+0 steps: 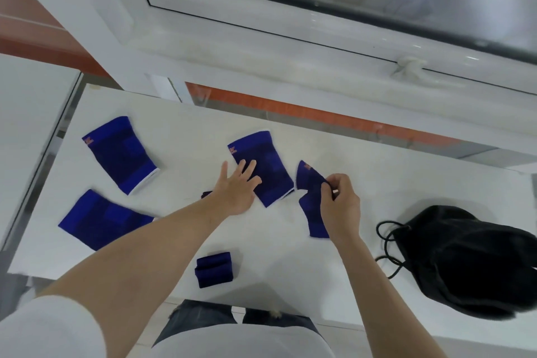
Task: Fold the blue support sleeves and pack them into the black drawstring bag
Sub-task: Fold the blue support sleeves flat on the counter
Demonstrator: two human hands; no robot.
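Blue support sleeves (120,154) lying flat across the white table (363,160), left hand (236,189) resting open-fingered on the middle sleeve (266,167), right hand (340,206) pinching a half-folded sleeve (311,203), black drawstring bag (465,259) sitting far right.

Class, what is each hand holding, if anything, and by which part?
The right hand pinches a blue sleeve at its right edge. The left hand lies flat on another sleeve, holding nothing.
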